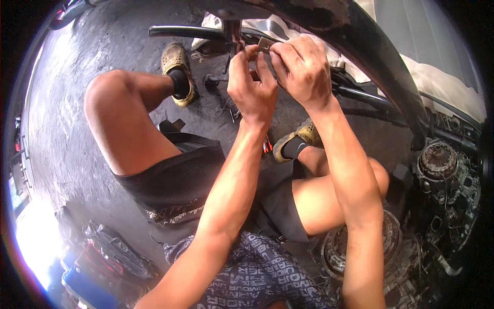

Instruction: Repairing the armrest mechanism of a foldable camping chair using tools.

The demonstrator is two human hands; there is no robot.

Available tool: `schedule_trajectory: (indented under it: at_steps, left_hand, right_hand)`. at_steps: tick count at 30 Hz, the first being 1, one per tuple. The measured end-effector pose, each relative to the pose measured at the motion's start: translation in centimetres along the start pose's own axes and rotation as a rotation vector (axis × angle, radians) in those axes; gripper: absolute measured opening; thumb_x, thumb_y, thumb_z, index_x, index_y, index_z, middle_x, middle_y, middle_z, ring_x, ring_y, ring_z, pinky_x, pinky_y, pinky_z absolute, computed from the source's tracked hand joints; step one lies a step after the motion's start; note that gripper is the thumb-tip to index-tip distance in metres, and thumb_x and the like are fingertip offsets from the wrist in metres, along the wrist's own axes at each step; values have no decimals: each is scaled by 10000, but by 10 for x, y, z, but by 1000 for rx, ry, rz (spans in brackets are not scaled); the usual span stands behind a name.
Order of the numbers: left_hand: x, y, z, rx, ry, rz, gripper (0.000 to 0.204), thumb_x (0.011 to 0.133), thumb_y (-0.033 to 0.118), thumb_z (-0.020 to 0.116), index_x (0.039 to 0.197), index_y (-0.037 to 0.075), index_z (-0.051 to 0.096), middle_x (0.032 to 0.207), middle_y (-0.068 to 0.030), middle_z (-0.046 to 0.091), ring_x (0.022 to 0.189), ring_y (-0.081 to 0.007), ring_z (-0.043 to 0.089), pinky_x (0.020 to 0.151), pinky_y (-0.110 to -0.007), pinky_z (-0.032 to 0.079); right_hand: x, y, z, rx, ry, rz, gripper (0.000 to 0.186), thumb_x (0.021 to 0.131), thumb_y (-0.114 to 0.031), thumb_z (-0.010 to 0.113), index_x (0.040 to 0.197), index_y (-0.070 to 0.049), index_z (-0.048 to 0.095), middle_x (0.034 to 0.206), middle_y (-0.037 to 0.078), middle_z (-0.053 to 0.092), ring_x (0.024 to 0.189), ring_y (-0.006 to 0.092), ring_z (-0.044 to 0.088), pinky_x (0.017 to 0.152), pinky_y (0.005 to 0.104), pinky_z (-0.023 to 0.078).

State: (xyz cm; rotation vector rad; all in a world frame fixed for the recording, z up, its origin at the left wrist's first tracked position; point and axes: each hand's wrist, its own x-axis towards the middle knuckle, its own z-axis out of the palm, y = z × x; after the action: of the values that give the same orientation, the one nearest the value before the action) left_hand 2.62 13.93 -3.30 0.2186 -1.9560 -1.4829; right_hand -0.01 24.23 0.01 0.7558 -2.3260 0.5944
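Both my hands are raised close together under a thick dark curved bar (370,46). My right hand (303,72) has thumb and fingers closed in a pinch at the edge of a small flat brownish plate (265,43), with a thin pale curved bit by it. My left hand (252,87) is closed too, fingertips bent together beside the plate and against a dark upright bracket (232,36). What the left fingertips grip is hidden. A black tube (185,33) sticks out leftward from the bracket.
Greasy vehicle parts (442,165) lie at the right, with a round metal part (332,252) under my right forearm. A grey panel (417,31) and pale cloth (437,82) are at upper right. Black plastic bags (118,247) sit lower left. A red-orange tool (267,144) lies between my legs.
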Motion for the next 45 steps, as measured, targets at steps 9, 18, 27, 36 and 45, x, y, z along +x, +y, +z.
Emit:
schedule_trajectory:
  at_steps: [9,18,27,36,45]
  left_hand:
    - [6,1,-6,57,-55,116,243,835,-20,657,1072,26,691,829,-137,666,677,-229,667,572,-305,544]
    - [9,-4,-3,64,10,190,150,830,-35,653,971,8,684,802,-138,654,678,-249,665,584,-323,540]
    - [2,1,4,197,62,100,91,884,97,643,907,12,623,844,-155,655,721,-305,668,647,-357,526]
    - [4,14,12,105,148,-94,119,883,101,648,912,-5,603,837,-168,669,709,-311,665,622,-377,518]
    - [-1,27,-26,-568,86,-686,138,909,77,604,982,24,500,801,-78,567,450,-110,524,357,-221,399]
  right_hand:
    - [10,1,-4,-3,55,-68,152,744,-68,713,870,-56,629,815,91,617,797,293,610,753,407,482]
    - [10,2,-1,-30,62,-59,126,749,-84,707,839,-68,619,787,71,605,779,278,609,737,403,477]
    - [9,3,-1,-42,52,-69,112,741,-91,705,813,-73,621,776,55,604,765,264,609,741,396,475]
    - [10,2,0,-65,79,-41,126,734,-92,715,824,-71,630,788,59,609,751,261,622,712,384,483]
    - [-8,-5,1,-128,139,105,112,782,-101,709,883,-84,664,820,88,693,664,266,671,593,361,538]
